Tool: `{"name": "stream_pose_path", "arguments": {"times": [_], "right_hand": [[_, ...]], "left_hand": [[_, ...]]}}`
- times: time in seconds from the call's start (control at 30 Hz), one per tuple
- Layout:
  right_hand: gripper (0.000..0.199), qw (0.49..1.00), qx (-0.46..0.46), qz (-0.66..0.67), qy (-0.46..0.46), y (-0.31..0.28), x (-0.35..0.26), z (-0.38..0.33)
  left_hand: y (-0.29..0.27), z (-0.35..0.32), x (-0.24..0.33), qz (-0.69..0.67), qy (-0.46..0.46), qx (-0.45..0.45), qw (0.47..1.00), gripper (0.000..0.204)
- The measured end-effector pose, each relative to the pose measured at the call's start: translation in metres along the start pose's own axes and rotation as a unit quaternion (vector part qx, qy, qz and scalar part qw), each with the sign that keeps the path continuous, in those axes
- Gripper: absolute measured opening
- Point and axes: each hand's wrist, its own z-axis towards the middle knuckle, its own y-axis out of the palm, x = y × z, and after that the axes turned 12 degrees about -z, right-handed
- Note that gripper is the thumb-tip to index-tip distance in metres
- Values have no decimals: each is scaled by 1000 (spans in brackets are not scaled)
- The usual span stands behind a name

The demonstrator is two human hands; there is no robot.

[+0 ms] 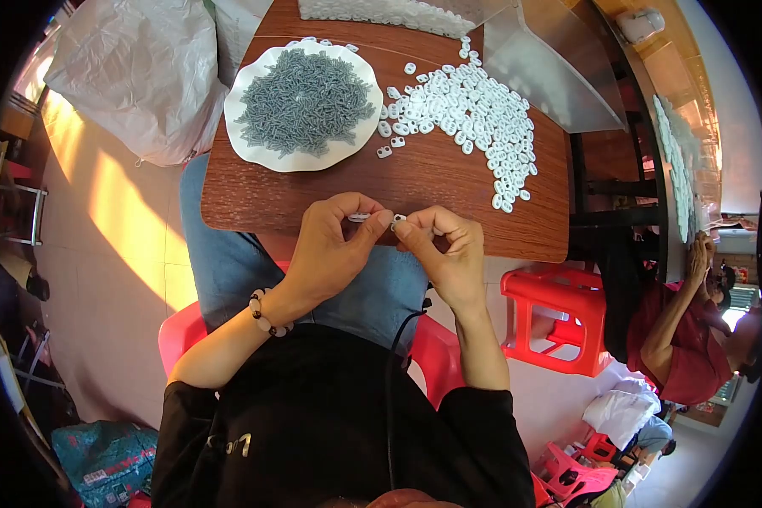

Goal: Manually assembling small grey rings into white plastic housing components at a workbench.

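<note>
- Currently, both hands work at the near edge of the worktop (pixel 449 178), above the person's lap. The left hand (pixel 330 245) has its thumb and fingers pinched together on a small pale part (pixel 359 218); the right hand (pixel 444 250) is pinched on a small white clip (pixel 399 218). The two pieces sit just beside each other, nearly touching.
- Drop risk: both pieces are held by fingertips only, right over the worktop edge. A slip during mating would likely send a piece into the lap or onto the floor (pixel 127 254), where it would be hard to find.
- Misalignment risk: the pieces are very small and the fingers hide most of them. Whether they are square to each other cannot be told. Forcing a skewed fit could bend or jam one piece.
- Spill risk: the plate (pixel 250 144) heaped with grey parts (pixel 305 97) stands at the far left, near that edge of the worktop. A careless reach or forearm sweep could tip it.
- Scatter risk: the loose white clips (pixel 474 114) spread across the right half, some close to the right edge. Brushing them while picking one up could push several off.
- Snag risk: a dark cord (pixel 398 339) hangs down the torso close to the right wrist, and a bead bracelet (pixel 262 315) sits on the left wrist. Either could catch during a quick reach.
</note>
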Motion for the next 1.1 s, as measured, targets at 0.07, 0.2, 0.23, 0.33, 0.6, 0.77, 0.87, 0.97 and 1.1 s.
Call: {"name": "stream_pose_path", "arguments": {"times": [0.07,0.2,0.23,0.33,0.6,0.77,0.87,0.97,1.1], "right_hand": [[12,1000,3,11,2,0,0,0],[12,1000,-8,7,1,-1,1,1],[11,1000,-10,11,-1,-1,1,1],[11,1000,-13,-5,-10,-2,3,2],[12,1000,-25,1,0,-2,4,1],[12,1000,-22,6,-1,-1,7,3],[11,999,-23,21,11,-3,6,3],[11,998,-26,34,40,-4,3,4],[12,999,-5,30,35,-2,6,5]], "left_hand": [[0,0,0,-14,-9,1,1000,19],[-3,0,2,17,-20,-9,1000,19],[-3,0,3,15,-42,-19,999,19],[-3,-1,5,43,-37,-23,998,19],[0,0,-2,19,2,-8,1000,18],[-3,2,-3,28,-28,-15,999,21],[-2,3,-2,-12,7,-11,1000,24],[-6,5,6,-12,-48,-51,997,27],[-15,5,6,-192,-156,-48,968,32]]}}
